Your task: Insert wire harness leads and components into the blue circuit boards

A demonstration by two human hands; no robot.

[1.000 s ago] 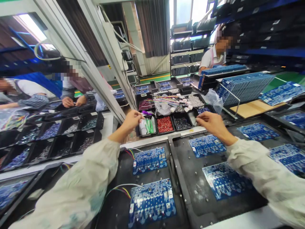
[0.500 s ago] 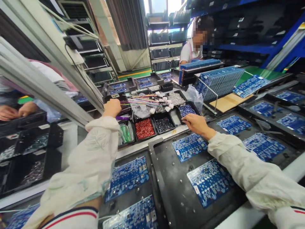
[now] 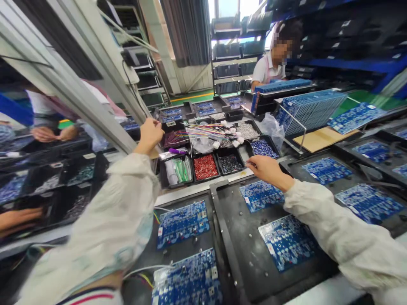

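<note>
My left hand (image 3: 150,134) is raised at the left end of the parts bins, its fingers curled together beside a bin of dark red parts (image 3: 173,139). Whatever it may hold is too small to make out. My right hand (image 3: 267,170) is pinched closed, just in front of the bin of blue components (image 3: 263,148) and above the far edge of a black tray (image 3: 229,207). Nothing nameable shows between its fingertips. Below the right wrist lie blue circuit boards, one farther back (image 3: 259,197) and one nearer (image 3: 284,241).
Bins of red components (image 3: 205,167) and black components (image 3: 230,163) stand between my hands, with bundled wires (image 3: 203,131) behind. A rack of upright boards (image 3: 313,110) stands at the back right. Another person's hand (image 3: 22,220) reaches in at far left. A metal post (image 3: 127,80) slants nearby.
The view has turned left. My right hand has drawn back from the blue components bin toward the black tray. My left hand has tipped upward beside the dark red parts.
</note>
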